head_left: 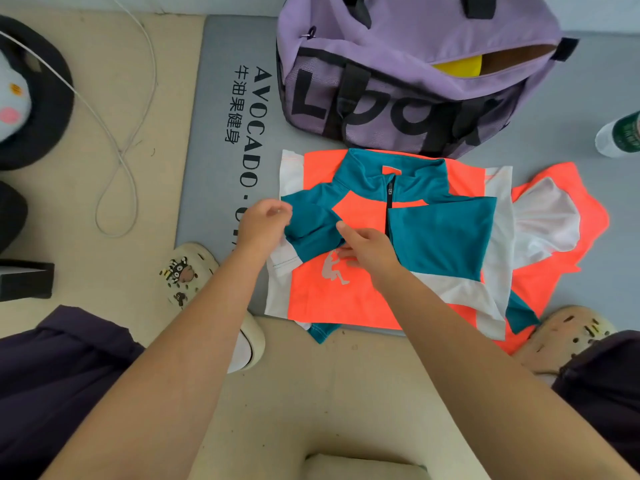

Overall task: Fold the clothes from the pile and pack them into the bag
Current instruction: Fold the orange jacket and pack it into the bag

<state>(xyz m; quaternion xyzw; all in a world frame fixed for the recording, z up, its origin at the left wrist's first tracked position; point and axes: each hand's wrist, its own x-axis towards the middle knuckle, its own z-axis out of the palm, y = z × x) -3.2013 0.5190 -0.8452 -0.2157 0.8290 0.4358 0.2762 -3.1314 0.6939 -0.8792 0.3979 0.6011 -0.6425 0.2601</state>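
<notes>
An orange, teal and white zip-neck shirt (363, 209) lies flat on the grey mat (214, 133), collar toward the bag. Its right teal sleeve is folded across the chest. My left hand (263, 223) pinches the edge of the left teal sleeve (311, 230) at the shirt's left side. My right hand (367, 247) holds the same sleeve near the chest, fingers curled under the fabric. A second orange and white garment (554, 216) lies crumpled to the right, partly under the shirt. The purple duffel bag (398, 74) stands behind, its zip open with something yellow inside.
A plastic bottle (620, 136) lies at the right edge of the mat. My cream clogs (194, 271) flank the shirt. A white cable (117, 140) loops on the beige floor at left, near a dark round cushion (45, 105).
</notes>
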